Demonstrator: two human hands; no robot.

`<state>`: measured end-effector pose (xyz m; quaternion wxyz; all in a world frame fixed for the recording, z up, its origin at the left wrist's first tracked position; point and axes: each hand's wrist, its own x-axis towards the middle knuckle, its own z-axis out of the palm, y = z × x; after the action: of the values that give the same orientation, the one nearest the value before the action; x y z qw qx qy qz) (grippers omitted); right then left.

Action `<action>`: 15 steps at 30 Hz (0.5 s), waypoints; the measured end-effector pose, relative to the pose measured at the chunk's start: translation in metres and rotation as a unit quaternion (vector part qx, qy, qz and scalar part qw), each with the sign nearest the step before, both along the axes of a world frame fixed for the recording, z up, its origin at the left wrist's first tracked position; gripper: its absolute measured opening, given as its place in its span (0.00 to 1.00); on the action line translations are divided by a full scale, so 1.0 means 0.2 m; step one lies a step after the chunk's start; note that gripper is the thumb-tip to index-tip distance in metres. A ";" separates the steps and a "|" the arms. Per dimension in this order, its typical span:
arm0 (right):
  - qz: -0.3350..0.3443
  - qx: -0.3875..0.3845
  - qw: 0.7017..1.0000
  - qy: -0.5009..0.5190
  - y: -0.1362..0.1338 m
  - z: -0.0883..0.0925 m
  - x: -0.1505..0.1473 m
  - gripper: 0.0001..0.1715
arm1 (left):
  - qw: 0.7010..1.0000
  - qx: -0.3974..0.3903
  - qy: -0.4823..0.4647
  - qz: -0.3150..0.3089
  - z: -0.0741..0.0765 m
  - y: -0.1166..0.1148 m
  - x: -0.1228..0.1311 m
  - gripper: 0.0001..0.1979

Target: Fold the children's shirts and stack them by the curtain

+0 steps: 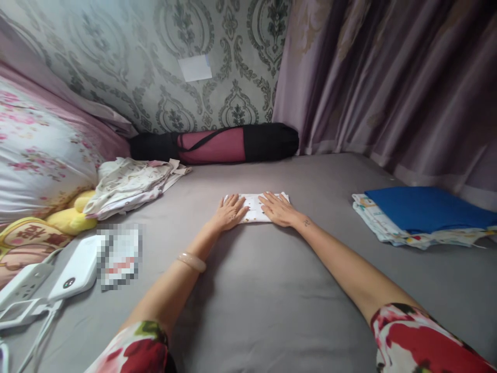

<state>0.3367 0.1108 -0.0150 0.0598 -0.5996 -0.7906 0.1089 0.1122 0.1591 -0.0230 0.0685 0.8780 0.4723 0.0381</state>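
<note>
Grey sheet (272, 290), patterned wallpaper (229, 31) behind (red-black bag (212, 147) at its foot), mauve curtain (349, 77) right. Folded white cloth (254, 211) mid-sheet; left hand (232, 210), right hand (277, 209) flat atop, grip released.

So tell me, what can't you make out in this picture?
All in the head view:
Folded white cloth: parts under the left hand and right hand.
Pixelated item: details masked by blocks.
Power strip: cut off by the left edge.
Patterned cloths: mostly covered by the blue cloth.
</note>
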 end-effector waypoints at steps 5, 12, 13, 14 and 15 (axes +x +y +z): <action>-0.047 0.028 0.998 0.001 -0.01 0.00 0.07 0.40 | 0.999 0.000 -0.020 0.026 0.00 0.02 -0.09 0.30; -0.063 0.014 0.998 -0.024 -0.01 -0.09 0.11 0.42 | 0.998 -0.034 -0.054 0.028 -0.08 0.05 -0.15 0.34; -0.062 0.012 0.998 -0.026 -0.01 -0.09 0.11 0.42 | 0.997 -0.035 -0.058 0.026 -0.08 0.05 -0.15 0.34; -0.061 0.009 0.998 -0.027 -0.01 -0.09 0.11 0.43 | 0.997 -0.035 -0.063 0.024 -0.08 0.05 -0.14 0.34; -0.062 0.005 0.998 -0.029 0.00 -0.08 0.11 0.43 | 0.997 -0.032 -0.069 0.021 -0.08 0.05 -0.14 0.34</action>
<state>0.3591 0.1099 -0.0304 0.0460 -0.6501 -0.7538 0.0836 0.0834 0.1693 -0.0390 0.1284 0.8604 0.4858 0.0849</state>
